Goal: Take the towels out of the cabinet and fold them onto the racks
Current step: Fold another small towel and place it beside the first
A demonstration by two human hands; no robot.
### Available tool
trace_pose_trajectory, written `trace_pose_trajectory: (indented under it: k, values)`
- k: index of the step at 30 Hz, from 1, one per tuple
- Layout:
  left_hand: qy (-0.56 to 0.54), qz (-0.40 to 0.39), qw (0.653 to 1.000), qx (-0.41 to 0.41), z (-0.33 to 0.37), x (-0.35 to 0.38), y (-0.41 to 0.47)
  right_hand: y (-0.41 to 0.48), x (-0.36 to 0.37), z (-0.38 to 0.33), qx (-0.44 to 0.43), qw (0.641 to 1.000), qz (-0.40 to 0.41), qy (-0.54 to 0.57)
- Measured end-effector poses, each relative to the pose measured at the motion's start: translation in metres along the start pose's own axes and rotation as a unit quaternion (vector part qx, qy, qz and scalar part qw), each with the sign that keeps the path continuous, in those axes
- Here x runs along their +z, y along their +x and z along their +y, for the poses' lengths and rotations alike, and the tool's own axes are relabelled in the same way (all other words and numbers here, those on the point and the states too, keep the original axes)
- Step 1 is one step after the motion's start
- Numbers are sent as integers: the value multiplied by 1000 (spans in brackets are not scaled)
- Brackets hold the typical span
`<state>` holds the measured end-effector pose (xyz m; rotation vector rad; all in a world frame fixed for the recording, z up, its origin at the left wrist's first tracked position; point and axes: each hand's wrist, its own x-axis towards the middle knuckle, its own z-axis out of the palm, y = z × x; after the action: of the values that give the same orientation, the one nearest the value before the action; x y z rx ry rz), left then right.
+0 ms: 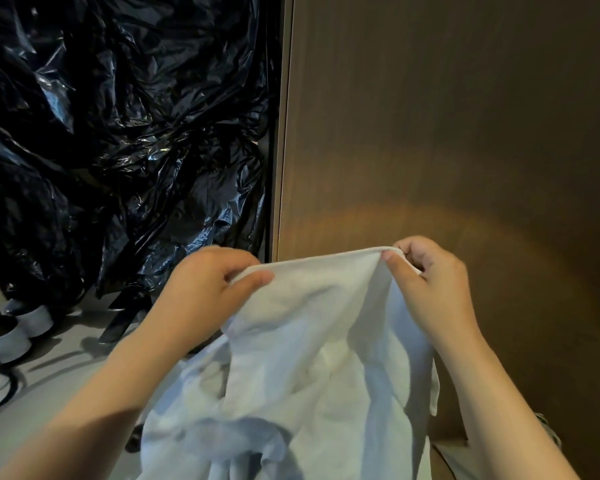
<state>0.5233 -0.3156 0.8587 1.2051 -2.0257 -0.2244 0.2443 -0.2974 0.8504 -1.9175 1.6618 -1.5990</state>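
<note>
Half of what we see is a brown wooden panel (447, 133), standing upright on the right, with a faint warm patch of light low on its face. We cannot tell whether it is a cabinet door or a side wall. To the left of its pale edge hangs crumpled black plastic sheeting (118, 133), glossy and creased, reaching almost down to the grey floor (49, 393). Two shoes (4, 337) with pale soles stand on the floor at the lower left, near the foot of the plastic.

In front of the panel we hold a white towel (319, 341) up by its top edge, and the rest of it hangs down in loose folds between our forearms. Our left hand (201, 289) grips the upper left part of that edge, with the thumb pressed on the near side of the cloth and the fingers (236, 254) curled behind it. Our right hand (430, 282) pinches the upper right corner, thumb tip against the hem and the other fingers bent close over it. Both forearms reach forward from the bottom of the view, and the edge runs nearly taut between the two hands.
</note>
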Motion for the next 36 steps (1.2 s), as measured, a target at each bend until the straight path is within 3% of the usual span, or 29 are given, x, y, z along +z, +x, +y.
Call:
trace_pose_trajectory:
  k: [3, 6, 9, 13, 19, 22, 27, 33, 36]
  values:
    - [-20, 112, 993, -23, 12, -8, 12, 13, 3, -6, 8, 1000, 27, -7]
    - [-105, 168, 979, -48, 24, -15, 22, 26, 1, -17, 2, 999, 45, -3]
    - [-82, 110, 989, -57, 23, -15, 23, 29, 0, -19, 5, 1000, -13, -9]
    - [-41, 51, 993, -94, 13, 11, 6, 13, 5, -7, 74, 990, -108, 58]
    - [-105, 147, 957, -226, -21, 17, -3, -9, 13, 10, 128, 988, -23, 82]
    - [-106, 110, 970, -187, -11, 22, -6, -15, 21, 9, 129, 987, -56, 75]
    - [-145, 29, 986, -75, 9, 44, -19, -26, 31, -5, 60, 989, -98, 97]
    - [-129, -13, 991, -33, 12, 52, -24, -34, 29, -17, 23, 982, -148, 117]
    - [-170, -49, 983, -38, 14, 56, -21, -37, 29, -21, 2, 978, -164, 126]
